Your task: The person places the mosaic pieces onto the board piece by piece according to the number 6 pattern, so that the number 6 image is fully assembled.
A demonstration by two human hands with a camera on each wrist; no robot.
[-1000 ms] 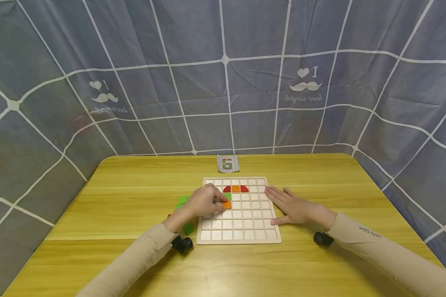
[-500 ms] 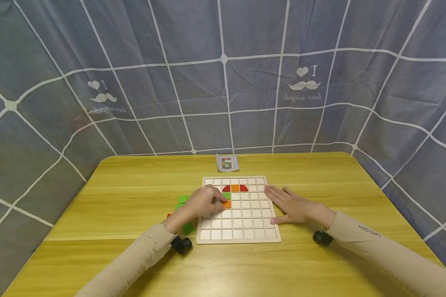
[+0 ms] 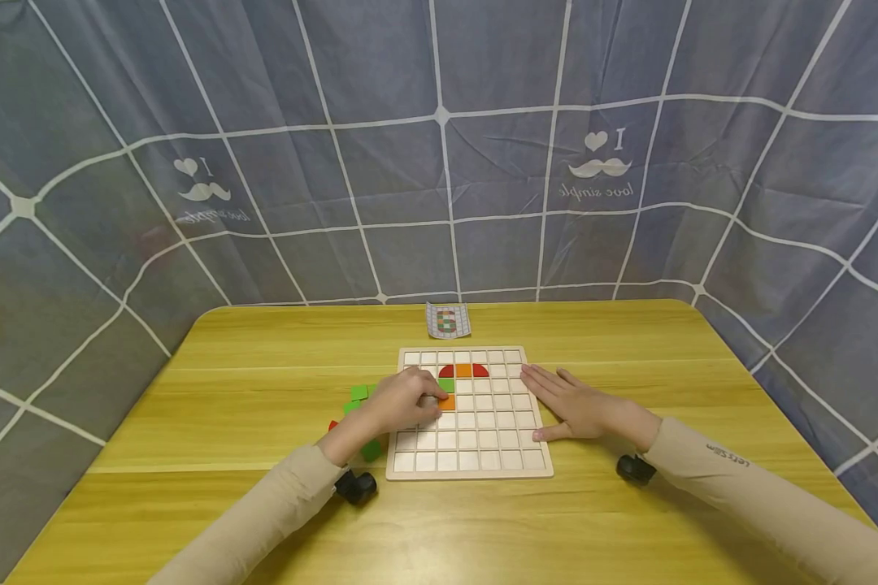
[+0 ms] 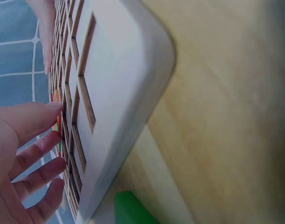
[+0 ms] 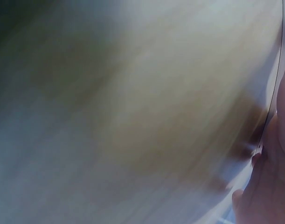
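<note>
A pale wooden grid board [image 3: 471, 475] lies on the table. In its cells sit two red quarter-round tiles, an orange tile [image 3: 463, 370] between them, a green tile [image 3: 447, 385] below the left one, and a lower orange tile [image 3: 448, 402]. Over the board's left part, my left hand [image 3: 404, 400] touches this lower orange tile with its index fingertip; the thumb is a little apart from it. The left wrist view shows that hand's fingers [image 4: 42, 171] loosely bent and spread. My right hand [image 3: 576, 406] lies flat with spread fingers at the board's right edge.
Several green tiles [image 3: 359, 393] lie left of the board, partly under my left forearm, with a bit of red [image 3: 332, 424] among them. Behind the board is a small paper card [image 3: 448, 322] with a coloured grid pattern. A grey-blue curtain [image 3: 497, 162] hangs behind the table.
My left hand has drawn slightly to the left, its thumb coming away from the lower orange tile. That tile and my right hand stay in place.
</note>
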